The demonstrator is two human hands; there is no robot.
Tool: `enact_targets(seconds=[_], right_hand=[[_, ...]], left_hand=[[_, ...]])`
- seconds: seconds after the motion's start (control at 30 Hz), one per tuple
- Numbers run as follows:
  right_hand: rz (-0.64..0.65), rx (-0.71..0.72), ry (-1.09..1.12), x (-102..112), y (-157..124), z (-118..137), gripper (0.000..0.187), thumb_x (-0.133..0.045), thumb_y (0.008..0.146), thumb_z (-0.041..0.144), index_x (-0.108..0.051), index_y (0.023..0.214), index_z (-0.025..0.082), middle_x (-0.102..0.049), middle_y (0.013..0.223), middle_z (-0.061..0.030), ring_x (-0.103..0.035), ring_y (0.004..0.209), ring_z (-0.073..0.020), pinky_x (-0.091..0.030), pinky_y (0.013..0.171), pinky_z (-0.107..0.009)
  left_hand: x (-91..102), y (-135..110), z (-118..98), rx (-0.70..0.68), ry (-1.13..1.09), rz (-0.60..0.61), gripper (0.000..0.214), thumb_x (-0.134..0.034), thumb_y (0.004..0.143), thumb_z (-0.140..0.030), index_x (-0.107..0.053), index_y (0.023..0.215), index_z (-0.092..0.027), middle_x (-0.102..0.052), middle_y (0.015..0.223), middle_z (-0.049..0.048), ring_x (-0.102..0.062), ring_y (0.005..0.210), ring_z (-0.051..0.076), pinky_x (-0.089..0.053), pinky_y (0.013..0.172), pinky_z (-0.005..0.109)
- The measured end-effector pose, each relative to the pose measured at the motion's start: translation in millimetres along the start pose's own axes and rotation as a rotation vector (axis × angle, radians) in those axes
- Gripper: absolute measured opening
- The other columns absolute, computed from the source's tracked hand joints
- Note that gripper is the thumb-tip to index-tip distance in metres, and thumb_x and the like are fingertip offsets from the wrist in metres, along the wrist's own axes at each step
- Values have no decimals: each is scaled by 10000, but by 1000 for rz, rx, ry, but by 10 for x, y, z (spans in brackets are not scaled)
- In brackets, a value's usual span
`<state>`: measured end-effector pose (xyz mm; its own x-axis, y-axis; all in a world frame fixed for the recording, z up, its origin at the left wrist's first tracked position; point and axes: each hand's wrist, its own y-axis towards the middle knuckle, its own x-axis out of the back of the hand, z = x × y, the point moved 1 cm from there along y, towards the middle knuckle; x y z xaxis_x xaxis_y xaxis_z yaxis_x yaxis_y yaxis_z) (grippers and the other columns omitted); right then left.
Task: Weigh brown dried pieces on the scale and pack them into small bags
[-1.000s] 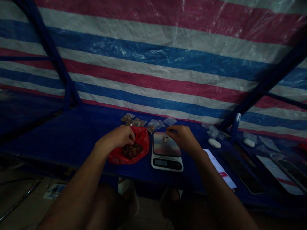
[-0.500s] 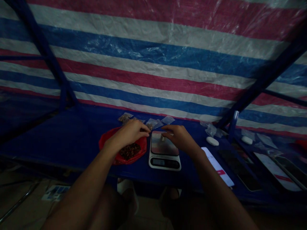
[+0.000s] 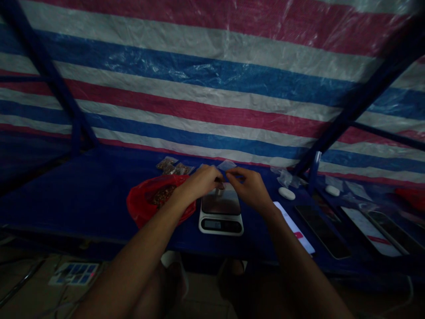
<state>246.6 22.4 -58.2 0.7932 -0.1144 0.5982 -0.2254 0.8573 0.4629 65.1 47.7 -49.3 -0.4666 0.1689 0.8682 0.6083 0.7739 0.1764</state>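
My left hand [image 3: 202,182] reaches over the back edge of a white digital kitchen scale [image 3: 221,217], its fingertips at a small pale piece [image 3: 219,186] on the steel platform. I cannot tell whether they grip it. My right hand [image 3: 247,188] hangs just right of that piece, fingers curved and holding nothing I can see. Behind my left wrist lies a red plastic bag [image 3: 149,199] holding dark brown dried pieces [image 3: 162,194]. Small transparent bags of brown material [image 3: 172,166] lie behind it.
The table is covered in dark blue [image 3: 83,199], with a striped tarp [image 3: 212,97] behind it. To the right lie a white card [image 3: 294,228], white oval objects [image 3: 286,193], and dark phones [image 3: 322,230]. A transparent empty bag [image 3: 226,165] sits behind the scale.
My left hand has moved right from above the red bag to the scale's back edge. The bag's opening has spread, and the whole view has shifted slightly left.
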Motion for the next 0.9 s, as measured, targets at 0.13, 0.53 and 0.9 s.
enact_targets(seconds=[0.13, 0.53, 0.9], right_hand=[[-1, 57, -2, -3, -7, -27, 166, -627, 919, 222, -763, 1006, 185, -786, 1035, -74, -742, 960, -215, -591, 853, -341], [-26, 81, -6, 19, -30, -73, 150, -627, 924, 242, -754, 997, 210, -774, 1049, -66, -726, 966, -222, -578, 793, -342], [-30, 76, -99, -30, -14, -77, 157, -630, 930, 250, -756, 1010, 203, -777, 1051, -79, -721, 963, -234, -558, 799, -347]], left_hand=[[-20, 22, -44, 24, 57, -25, 152, -710, 865, -167, -807, 983, -176, -807, 947, 100, -747, 912, 252, -495, 752, 300], [-10, -18, -7, 14, -42, -190, 157, -689, 897, -178, -798, 1007, -204, -805, 999, 58, -735, 932, 206, -508, 833, 292], [470, -894, 515, 542, 129, 208, 164, -641, 817, -148, -789, 880, -182, -800, 868, 46, -712, 759, 169, -457, 641, 237]])
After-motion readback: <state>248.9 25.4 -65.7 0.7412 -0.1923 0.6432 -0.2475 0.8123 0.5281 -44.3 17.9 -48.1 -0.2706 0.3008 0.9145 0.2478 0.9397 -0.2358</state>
